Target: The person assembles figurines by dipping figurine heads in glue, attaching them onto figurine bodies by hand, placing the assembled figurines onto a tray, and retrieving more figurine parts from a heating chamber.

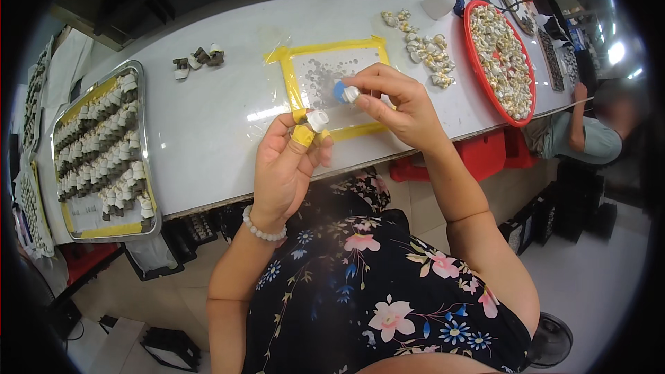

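Note:
My left hand, with yellow tape around some fingers, is closed on a small white piece, gripped between thumb and fingertips. My right hand pinches a small white object with a blue end; its exact kind is unclear. Both hands are raised over the near edge of a spotted sheet, framed with yellow tape on the white table. The two held things are close together but apart. Beyond my right hand lie loose white-and-yellow pieces.
At right stands a red basin heaped with similar pieces. A metal tray at left carries rows of white-and-dark pieces; several more lie behind it. A translucent bottle stands at the back. Another person sits at far right.

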The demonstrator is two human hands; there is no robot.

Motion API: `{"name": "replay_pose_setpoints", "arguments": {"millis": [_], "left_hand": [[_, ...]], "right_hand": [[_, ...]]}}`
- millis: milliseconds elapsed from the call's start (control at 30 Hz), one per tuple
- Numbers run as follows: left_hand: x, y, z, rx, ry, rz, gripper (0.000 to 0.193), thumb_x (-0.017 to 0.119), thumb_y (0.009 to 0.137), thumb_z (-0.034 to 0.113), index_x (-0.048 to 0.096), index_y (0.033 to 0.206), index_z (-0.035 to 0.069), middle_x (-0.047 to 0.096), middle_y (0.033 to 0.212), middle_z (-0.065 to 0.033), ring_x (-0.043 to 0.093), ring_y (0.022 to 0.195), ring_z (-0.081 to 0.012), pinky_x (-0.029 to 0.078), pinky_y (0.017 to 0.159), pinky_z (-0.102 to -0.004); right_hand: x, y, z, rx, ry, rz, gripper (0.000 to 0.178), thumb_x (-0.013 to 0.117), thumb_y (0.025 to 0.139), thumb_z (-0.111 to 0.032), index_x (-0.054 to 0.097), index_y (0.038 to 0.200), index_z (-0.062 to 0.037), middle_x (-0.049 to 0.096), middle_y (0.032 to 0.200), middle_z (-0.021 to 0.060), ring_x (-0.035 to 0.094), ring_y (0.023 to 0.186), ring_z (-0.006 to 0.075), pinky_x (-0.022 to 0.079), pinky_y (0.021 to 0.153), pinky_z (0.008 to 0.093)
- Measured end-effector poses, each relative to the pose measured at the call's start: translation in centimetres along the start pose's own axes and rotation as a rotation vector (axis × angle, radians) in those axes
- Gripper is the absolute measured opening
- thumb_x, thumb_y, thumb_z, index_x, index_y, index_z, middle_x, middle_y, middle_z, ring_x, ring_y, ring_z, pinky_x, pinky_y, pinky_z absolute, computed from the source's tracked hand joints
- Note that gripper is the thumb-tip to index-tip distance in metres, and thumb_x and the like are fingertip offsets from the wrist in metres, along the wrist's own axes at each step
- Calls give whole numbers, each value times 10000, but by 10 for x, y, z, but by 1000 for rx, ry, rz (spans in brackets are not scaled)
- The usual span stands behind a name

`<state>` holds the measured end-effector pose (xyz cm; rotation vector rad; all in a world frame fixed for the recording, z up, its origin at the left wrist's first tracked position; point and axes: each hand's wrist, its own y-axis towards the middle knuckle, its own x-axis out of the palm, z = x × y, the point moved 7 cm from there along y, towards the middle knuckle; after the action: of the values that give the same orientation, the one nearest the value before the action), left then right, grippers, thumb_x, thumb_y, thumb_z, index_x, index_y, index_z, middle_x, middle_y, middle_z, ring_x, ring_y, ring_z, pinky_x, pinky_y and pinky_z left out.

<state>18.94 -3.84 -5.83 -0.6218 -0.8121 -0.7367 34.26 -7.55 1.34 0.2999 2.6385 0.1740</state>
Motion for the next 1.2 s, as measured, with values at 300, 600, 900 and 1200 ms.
{"name": "replay_pose_setpoints", "arguments": {"millis": [300,600,900,1200], "left_hand": [[1,0,0,9,-22,-30,227,495,946,126,460,1149,29,593,1007,-75,596,835,-135,495,692,-260],[4,1,-1,86,81,-33,164,505,943,114,459,1082,41,601,953,-59,587,802,-118,471,658,-242],[-5,-18,24,114,532,15,179,476,945,81,428,1101,7,591,967,-112,594,799,-155,500,725,-274],[-37,-59,116,657,1919,531,269,583,828,39,518,1076,-42,514,1082,-200,487,1046,-348,397,904,-398]], "right_hand": [[19,-1,-20,-69,63,-52,263,636,813,-67,647,1067,2,598,904,78,551,808,157,432,695,251],[22,-3,-23,-84,-2,-78,270,636,775,-5,662,1043,1,618,880,104,587,775,201,459,696,273],[0,-7,-8,-98,-127,-82,267,644,770,-21,662,1036,-26,633,915,106,603,828,227,468,740,304],[-94,-5,25,-136,-890,190,177,622,702,-1,657,872,-35,630,914,108,571,887,282,468,780,371]]}}
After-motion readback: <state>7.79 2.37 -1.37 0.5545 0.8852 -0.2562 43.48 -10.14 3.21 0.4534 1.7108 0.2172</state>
